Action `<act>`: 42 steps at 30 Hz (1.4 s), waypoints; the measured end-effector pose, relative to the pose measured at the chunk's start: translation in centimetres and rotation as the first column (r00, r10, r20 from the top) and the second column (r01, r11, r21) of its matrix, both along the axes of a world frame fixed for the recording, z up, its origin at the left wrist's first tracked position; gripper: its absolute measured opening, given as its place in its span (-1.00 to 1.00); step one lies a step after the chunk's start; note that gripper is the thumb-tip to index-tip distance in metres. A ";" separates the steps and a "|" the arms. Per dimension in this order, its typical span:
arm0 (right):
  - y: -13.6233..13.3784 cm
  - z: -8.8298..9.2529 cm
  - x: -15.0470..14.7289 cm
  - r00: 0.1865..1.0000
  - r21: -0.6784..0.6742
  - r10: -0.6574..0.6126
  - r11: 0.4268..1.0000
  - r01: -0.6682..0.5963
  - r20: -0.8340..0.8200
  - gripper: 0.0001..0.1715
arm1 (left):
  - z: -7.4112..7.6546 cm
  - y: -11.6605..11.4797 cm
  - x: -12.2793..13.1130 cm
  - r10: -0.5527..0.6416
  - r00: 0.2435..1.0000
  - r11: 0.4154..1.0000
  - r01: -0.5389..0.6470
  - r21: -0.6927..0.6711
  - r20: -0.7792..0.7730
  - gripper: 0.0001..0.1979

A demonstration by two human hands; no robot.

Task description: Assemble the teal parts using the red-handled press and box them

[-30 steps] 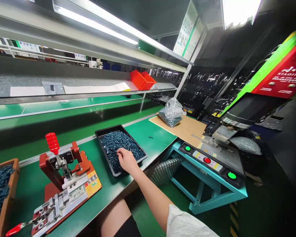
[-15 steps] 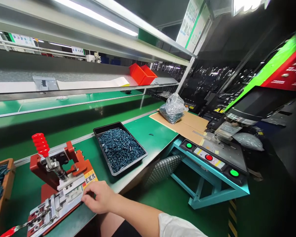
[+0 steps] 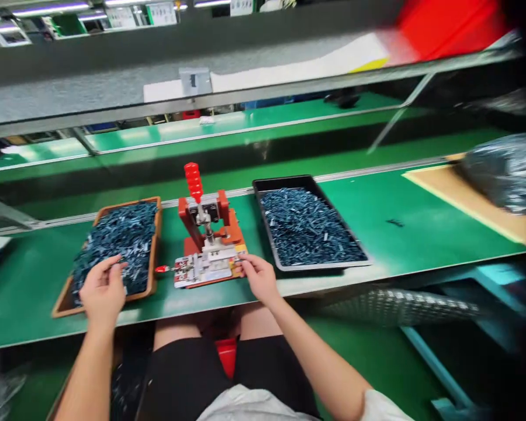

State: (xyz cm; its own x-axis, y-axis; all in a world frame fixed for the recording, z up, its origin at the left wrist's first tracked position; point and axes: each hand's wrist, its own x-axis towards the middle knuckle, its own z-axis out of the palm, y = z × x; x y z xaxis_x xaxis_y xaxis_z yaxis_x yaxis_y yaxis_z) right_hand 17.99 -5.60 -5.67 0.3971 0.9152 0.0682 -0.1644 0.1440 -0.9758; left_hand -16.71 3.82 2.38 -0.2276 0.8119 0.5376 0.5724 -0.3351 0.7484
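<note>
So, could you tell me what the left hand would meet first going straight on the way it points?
Probably the dark parts in the brown tray; the left hand seems almost on them.

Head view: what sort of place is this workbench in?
Most likely a factory assembly station: a red toggle-clamp jig sits between a brown tray and a black tray heaped with small dark parts, on a long green bench.

The green bench [image 3: 398, 234] carries a brown tray [image 3: 156, 251], a red clamp jig [image 3: 210, 245], a black tray [image 3: 284, 182] and cardboard [image 3: 456, 196].
</note>
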 end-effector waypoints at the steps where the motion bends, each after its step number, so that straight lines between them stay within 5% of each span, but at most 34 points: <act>1: 0.0 0.0 0.0 1.000 0.002 0.012 1.000 -0.012 -0.024 -0.53 | 0.0 -0.5 0.3 -0.032 0.999 0.999 0.032 0.002 0.020 -0.62; 6: -0.4 0.4 -0.1 0.998 0.020 0.029 0.999 -0.028 -0.054 -0.46 | 0.3 -3.7 4.6 -0.149 0.986 0.980 0.157 -0.120 0.075 -0.68; 12: -0.5 0.3 -0.3 0.999 0.044 0.042 0.998 -0.041 -0.027 -0.47 | -0.6 -5.8 8.7 -0.333 0.927 0.869 0.372 -0.327 0.171 -0.72; 17: -0.6 0.3 -0.3 1.000 0.086 0.003 0.996 -0.005 0.021 -0.56 | -0.9 -6.4 11.3 -0.325 0.868 0.806 0.462 -0.370 0.376 -0.71; 22: -0.8 0.4 -0.4 0.997 0.104 0.001 0.995 -0.009 0.076 -0.57 | -1.1 -7.7 13.3 -0.118 0.527 0.715 0.633 -0.296 0.842 -0.60; 27: -1.0 0.2 -0.6 0.999 0.098 0.020 0.995 -0.023 0.024 -0.61 | -1.9 -9.1 14.0 0.057 0.257 0.682 0.695 -0.226 0.965 -0.59; 30: -1.2 0.3 -0.4 0.997 0.109 0.002 0.994 -0.010 0.073 -0.64 | -2.2 -9.7 13.9 0.088 0.179 0.645 0.739 -0.193 0.980 -0.69; 36: -1.3 0.8 0.3 0.921 0.195 -0.198 0.971 0.138 0.335 -0.73 | -2.0 -9.9 13.1 -0.022 0.316 0.633 0.739 -0.231 0.949 -0.72; 39: -1.4 0.9 0.3 0.929 0.162 -0.153 0.981 0.103 0.337 -0.78 | -1.9 -9.4 12.7 -0.150 0.556 0.596 0.710 -0.374 0.817 -0.71; 42: -1.4 0.8 0.3 0.931 0.154 -0.158 0.982 0.112 0.329 -0.85 | -1.9 -8.3 12.4 -0.270 0.780 0.667 0.574 -0.474 0.565 -0.60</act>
State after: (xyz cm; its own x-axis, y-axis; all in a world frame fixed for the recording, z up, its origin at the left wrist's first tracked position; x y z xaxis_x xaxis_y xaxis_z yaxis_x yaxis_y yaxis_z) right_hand 18.24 -7.04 -4.92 0.4490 0.8284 0.3348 0.2015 0.2712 -0.9412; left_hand -4.29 -4.43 0.43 0.1551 0.9763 -0.1508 0.0677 0.1418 0.9876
